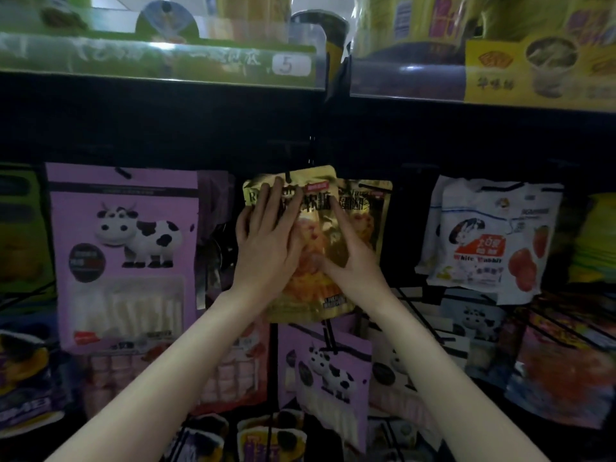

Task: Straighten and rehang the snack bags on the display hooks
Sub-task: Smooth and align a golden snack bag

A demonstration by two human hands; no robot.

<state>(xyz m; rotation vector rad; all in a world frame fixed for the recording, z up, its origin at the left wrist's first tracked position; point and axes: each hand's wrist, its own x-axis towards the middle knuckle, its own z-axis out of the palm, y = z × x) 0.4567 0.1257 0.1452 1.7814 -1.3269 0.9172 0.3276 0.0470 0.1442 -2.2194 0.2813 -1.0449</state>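
Note:
A gold snack bag [320, 228] hangs at the middle of the rack, its top hole at a black hook [311, 155]. A second gold bag [370, 211] hangs just behind it, shifted to the right. My left hand [266, 241] lies flat on the front bag's upper left, fingers straight and reaching up to its top edge. My right hand [350, 258] presses on the bag's right half, index finger stretched up toward the label and thumb spread to the left.
A large purple cow-print bag [123, 248] hangs to the left, white rabbit candy bags [490, 235] to the right. Smaller purple cow bags [330, 371] and other packs hang on wire hooks below. A shelf edge with a price tag [291, 65] juts out overhead.

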